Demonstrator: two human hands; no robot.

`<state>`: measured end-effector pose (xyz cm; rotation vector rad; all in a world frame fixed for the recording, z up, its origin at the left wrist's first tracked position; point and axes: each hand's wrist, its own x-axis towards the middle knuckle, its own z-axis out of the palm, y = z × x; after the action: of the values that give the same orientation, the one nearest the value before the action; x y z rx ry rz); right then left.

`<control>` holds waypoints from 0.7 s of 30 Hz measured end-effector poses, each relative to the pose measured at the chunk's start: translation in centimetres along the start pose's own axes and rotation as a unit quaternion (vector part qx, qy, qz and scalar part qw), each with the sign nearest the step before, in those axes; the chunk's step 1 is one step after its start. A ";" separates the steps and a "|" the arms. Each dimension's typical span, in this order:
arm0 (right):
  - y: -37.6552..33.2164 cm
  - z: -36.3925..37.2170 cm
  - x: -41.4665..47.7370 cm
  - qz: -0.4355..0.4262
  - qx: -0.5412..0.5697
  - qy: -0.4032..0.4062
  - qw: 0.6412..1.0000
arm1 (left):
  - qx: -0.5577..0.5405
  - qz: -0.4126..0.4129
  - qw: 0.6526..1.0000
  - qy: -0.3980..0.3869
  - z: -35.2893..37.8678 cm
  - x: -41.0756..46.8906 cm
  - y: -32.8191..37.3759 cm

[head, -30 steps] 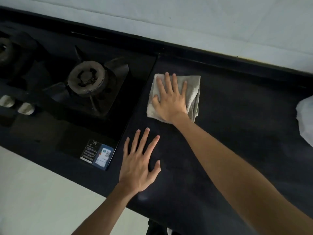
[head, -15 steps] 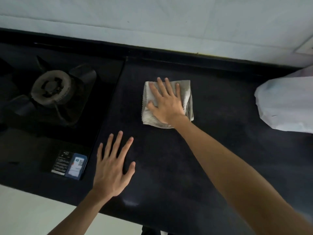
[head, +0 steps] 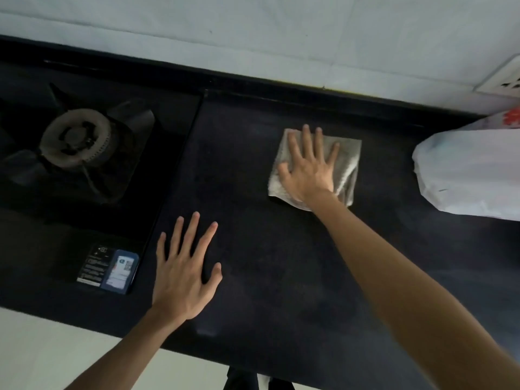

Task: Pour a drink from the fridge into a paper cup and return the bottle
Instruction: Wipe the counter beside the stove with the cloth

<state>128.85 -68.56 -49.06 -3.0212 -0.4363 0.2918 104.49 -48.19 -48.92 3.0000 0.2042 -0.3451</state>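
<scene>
My right hand (head: 308, 170) lies flat with straight, spread fingers on a folded grey cloth (head: 347, 161), pressing it onto the dark countertop (head: 267, 263). My left hand (head: 184, 270) rests flat on the same counter nearer the front edge, fingers spread, holding nothing. No bottle, paper cup or fridge is in view.
A black gas hob with a round burner (head: 74, 139) fills the left side; a label sticker (head: 108, 268) sits at its front corner. A white plastic bag (head: 470, 170) lies at the right. A pale wall runs behind, with a socket (head: 503, 83) at the upper right.
My right hand has slid the cloth to the right across the counter, away from the hob and toward the white bag. My left hand stays flat on the counter.
</scene>
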 end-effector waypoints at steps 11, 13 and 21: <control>10.6 0.5 -9.9 0.011 0.026 0.029 0.999 | 0.005 0.010 1.000 0.017 -0.1 -0.1 0.1; 11.2 1.0 -13.0 0.028 0.019 0.027 0.999 | 0.006 0.004 1.000 0.013 -0.1 -0.1 0.1; 1.2 1.8 -10.2 -0.019 0.003 -0.004 1.000 | -0.009 -0.003 1.000 -0.001 -0.2 -0.1 0.2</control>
<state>119.19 -72.52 -49.16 -3.0024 -0.4921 0.3009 104.50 -48.36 -48.65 2.9810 0.2158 -0.3445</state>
